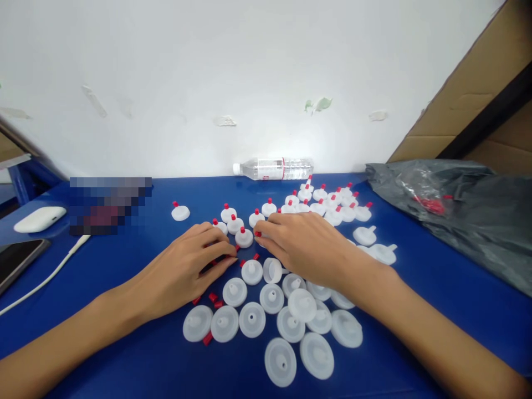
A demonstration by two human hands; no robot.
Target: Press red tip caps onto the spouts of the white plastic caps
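On a blue table, my left hand rests palm down with its fingers curled over small red caps. Its fingertips touch a white plastic disc with a red cap. My right hand lies beside it, fingers bent together, and a red cap shows at its fingertips. Several uncapped white discs lie in front of both hands. Several capped discs sit beyond the right hand.
A clear water bottle lies on its side against the white wall. A grey plastic bag with red pieces inside covers the right side. At left are a white earbud case, a phone and a white cable.
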